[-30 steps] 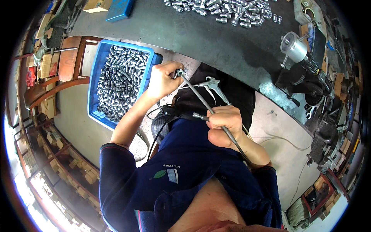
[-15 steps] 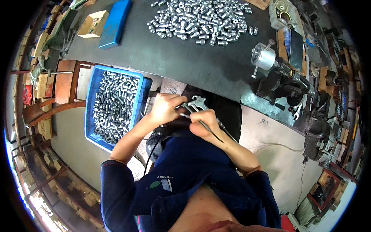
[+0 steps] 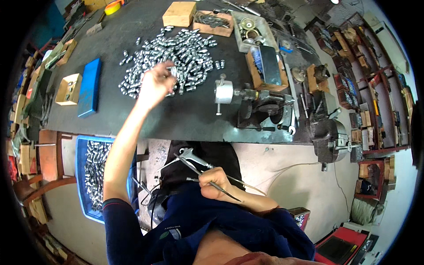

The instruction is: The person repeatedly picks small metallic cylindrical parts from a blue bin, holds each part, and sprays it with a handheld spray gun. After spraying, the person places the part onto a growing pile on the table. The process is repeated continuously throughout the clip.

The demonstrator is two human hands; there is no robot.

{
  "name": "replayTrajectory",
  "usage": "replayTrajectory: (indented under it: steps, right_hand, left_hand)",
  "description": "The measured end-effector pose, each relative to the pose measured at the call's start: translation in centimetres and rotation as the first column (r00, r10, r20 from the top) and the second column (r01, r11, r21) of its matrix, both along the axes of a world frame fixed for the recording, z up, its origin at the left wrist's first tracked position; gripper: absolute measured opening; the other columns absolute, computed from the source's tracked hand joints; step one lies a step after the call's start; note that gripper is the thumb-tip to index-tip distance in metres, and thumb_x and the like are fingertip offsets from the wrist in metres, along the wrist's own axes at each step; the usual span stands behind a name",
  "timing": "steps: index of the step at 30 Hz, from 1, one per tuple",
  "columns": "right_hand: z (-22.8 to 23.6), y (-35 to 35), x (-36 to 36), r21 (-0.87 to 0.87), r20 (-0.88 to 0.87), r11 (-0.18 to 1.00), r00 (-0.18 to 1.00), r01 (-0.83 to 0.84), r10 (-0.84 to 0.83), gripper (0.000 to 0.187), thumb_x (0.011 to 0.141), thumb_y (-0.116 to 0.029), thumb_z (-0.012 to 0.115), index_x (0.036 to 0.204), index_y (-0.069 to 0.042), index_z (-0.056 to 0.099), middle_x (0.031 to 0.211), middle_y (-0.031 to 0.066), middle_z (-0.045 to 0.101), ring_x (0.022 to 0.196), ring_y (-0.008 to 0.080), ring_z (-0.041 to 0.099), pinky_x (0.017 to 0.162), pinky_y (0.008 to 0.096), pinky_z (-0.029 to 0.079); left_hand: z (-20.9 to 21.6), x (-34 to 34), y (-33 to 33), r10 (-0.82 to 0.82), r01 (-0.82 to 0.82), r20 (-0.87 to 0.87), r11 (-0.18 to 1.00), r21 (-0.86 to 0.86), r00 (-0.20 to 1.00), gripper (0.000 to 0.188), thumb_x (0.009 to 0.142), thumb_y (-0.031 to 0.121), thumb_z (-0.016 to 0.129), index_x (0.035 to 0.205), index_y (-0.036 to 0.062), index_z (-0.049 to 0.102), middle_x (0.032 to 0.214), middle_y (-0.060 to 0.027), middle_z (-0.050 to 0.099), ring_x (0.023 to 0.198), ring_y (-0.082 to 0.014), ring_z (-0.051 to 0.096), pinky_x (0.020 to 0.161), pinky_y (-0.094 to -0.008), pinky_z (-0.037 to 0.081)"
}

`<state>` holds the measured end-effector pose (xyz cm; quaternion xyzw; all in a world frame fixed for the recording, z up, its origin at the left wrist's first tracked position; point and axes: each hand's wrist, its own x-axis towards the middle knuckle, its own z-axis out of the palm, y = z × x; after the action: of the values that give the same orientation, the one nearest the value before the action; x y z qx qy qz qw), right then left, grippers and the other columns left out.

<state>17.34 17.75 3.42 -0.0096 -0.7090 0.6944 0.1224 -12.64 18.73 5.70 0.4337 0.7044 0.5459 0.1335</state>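
My left hand reaches over a pile of small shiny metal fittings on the dark workbench. Its fingers are spread and somewhat blurred, close above the near part of the pile. My right hand is held low in front of my body, closed round a slim dark file-like tool that slants up to the left and out below the hand. A short metal tip also sticks out beside that fist; what it belongs to is hidden. A grey air blow gun lies over my dark lap, just beyond the right hand.
A blue crate full of metal fittings stands left of my lap. On the bench are a blue flat box, a small open carton and a clamped chuck device. A vise is at the right edge.
My left hand has left the right hand and moved forward onto the pile. The right hand keeps the slim tool. The view has shifted, showing more of the bench.
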Motion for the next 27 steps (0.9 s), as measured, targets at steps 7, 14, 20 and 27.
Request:
replayTrajectory:
  steps: [7, 14, 20, 27]
  right_hand:
    - [-2.2, 0.6, 0.2, -0.550, 0.079, 0.819, 0.986, 0.165, -0.146, 0.021, 0.066, -0.012, 0.065, 0.056, -0.001, 0.050, 0.055, 0.0031, 0.050, 0.052, 0.0093, 0.047, 0.045, 0.0243, 0.033]
    - [-0.6, 1.1, -2.9, -0.819, 0.166, 0.562, 0.985, 0.116, 0.039, 0.023, 0.065, 0.005, 0.039, 0.050, -0.007, 0.027, 0.051, 0.0018, 0.029, 0.046, 0.0100, 0.030, 0.040, 0.0251, 0.021]
    - [-1.2, 0.6, -3.5, -0.813, 0.196, 0.567, 0.979, 0.130, 0.057, 0.025, 0.070, 0.003, 0.043, 0.052, -0.008, 0.029, 0.053, 0.0009, 0.030, 0.046, 0.0096, 0.030, 0.041, 0.0247, 0.021]
    - [-0.5, 0.1, -3.4, -0.671, 0.323, 0.696, 0.946, 0.256, -0.036, 0.023, 0.065, -0.008, 0.041, 0.053, -0.014, 0.023, 0.050, -0.0023, 0.025, 0.045, 0.0086, 0.024, 0.040, 0.0216, 0.019]
  left_hand:
    - [1.8, 3.1, -5.0, -0.202, 0.195, 0.273, 0.979, 0.053, 0.940, 0.022, 0.089, 0.006, 0.059, 0.109, -0.0033, 0.059, 0.069, -0.0038, 0.062, 0.057, -0.0084, 0.058, 0.053, -0.0207, 0.045]
    - [-1.4, 8.9, -13.4, -0.279, 0.326, 0.544, 0.945, 0.010, 0.792, 0.023, 0.085, 0.002, 0.061, 0.107, -0.0016, 0.060, 0.078, -0.0063, 0.066, 0.072, -0.0095, 0.063, 0.067, -0.0225, 0.051]
    - [-1.0, 12.2, -12.8, -0.357, 0.437, 0.639, 0.899, 0.035, 0.681, 0.016, 0.087, 0.007, 0.060, 0.096, -0.0065, 0.063, 0.076, -0.0082, 0.065, 0.069, -0.0111, 0.062, 0.064, -0.0243, 0.051]
    - [-3.2, 12.8, -11.9, -0.418, 0.378, 0.792, 0.889, 0.257, 0.445, 0.015, 0.086, 0.004, 0.059, 0.093, -0.0089, 0.063, 0.072, -0.0122, 0.065, 0.067, -0.0176, 0.065, 0.063, -0.0281, 0.054]
